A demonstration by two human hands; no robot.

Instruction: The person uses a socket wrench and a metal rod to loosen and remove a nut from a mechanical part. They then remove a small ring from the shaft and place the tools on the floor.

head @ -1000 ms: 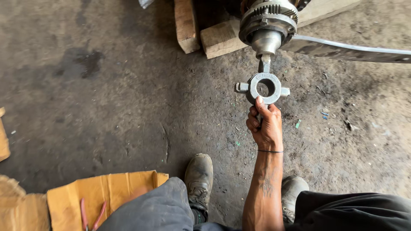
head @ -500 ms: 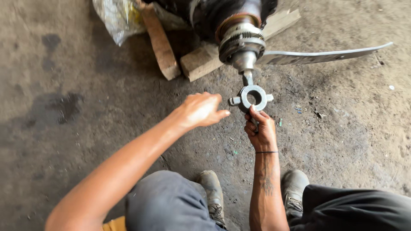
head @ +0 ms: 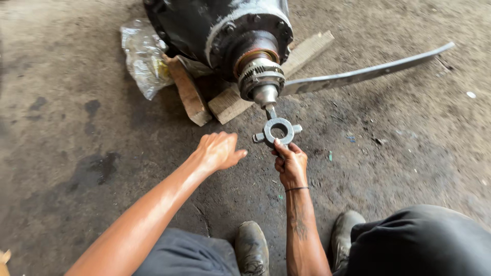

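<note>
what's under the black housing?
Two wooden blocks and prop the black housing off the concrete floor; a crumpled plastic bag lies beside them. The underside farther back is hidden.

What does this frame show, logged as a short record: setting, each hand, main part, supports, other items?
setting: stained concrete floor, seen from above by a seated person
right hand: fingers closed on one arm of a grey metal cross-shaped spider, held up at the shaft end
left hand: open, empty, reaching toward the spider, not touching it
main part: black axle housing with splined shaft
supports: wooden blocks under the housing
other items: long flat metal bar; crumpled plastic bag; worn shoes
</note>
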